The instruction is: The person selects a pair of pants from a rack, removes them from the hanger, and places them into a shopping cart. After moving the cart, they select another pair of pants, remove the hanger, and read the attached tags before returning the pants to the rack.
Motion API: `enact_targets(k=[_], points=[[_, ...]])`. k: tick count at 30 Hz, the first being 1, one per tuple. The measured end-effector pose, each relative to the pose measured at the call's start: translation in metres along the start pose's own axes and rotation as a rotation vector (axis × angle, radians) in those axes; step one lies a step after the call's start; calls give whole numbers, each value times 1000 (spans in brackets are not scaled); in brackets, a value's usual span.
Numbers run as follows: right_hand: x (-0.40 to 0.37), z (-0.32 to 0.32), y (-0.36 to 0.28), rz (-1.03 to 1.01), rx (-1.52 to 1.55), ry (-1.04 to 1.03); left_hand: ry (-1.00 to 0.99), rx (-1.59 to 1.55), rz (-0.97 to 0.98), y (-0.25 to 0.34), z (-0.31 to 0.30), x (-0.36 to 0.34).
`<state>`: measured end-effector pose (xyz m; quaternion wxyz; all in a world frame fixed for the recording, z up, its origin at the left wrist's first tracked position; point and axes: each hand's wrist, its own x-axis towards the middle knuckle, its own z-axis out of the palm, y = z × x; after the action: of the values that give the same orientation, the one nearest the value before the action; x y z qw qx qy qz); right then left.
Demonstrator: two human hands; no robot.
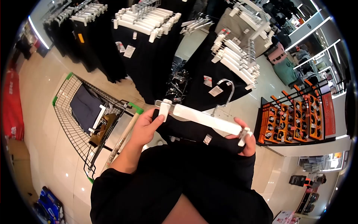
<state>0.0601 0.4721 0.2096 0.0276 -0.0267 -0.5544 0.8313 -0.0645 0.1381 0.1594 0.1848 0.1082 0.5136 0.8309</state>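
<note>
A white clip hanger (207, 118) is held in front of my chest, sloping down to the right, its metal hook pointing up. My left hand (144, 128) is closed on its left end, thumb pressed against the white clip (164, 109). At the other end, my right hand (247, 143) grips around the right clip (244, 136), fingers partly behind the bar. Below the bar hangs a folded black garment (186, 128) with a small white tag (207, 139); its lower part merges with my black clothing, so its kind cannot be made out.
Racks of black garments on white hangers (147, 20) stand ahead, another hanger row (238, 61) at right. A shopping cart (71, 112) at left carries dark folded clothing (86, 106) and a brown item (102, 130). An orange-and-black display rack (292, 117) stands right.
</note>
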Motion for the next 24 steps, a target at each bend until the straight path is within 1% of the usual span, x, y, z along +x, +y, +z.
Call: enact_targets(k=[1,3,7,9,15,17,18,19,21,22,23,24], points=[[0,9,0,38,33,-51,19,5,-2,5,0,-3],[-2,4,13,13,-56,66,13,37,-44,13,-4,-7],[5,10,22,13,5,-4,22,74,-53,24,-12,-18],[7,13,26,19,111,0,48,60,-39,24,-17,-24],[13,32,24,1,162,-15,22,-36,-17,24,-32,-35],[12,33,25,-48,226,16,-44,-108,56,19,-36,-36],[12,34,25,-49,226,20,-37,-83,112,22,-31,-36],[14,38,24,-58,235,107,-41,-84,109,21,-32,-37],[18,44,21,-79,253,281,-104,30,1,20,-36,-39],[19,42,14,-52,228,231,-51,-27,13,22,-27,-37],[19,40,16,-54,226,235,-56,-29,12,24,-23,-37],[20,37,20,-44,303,281,-36,-16,15,26,-21,-36]])
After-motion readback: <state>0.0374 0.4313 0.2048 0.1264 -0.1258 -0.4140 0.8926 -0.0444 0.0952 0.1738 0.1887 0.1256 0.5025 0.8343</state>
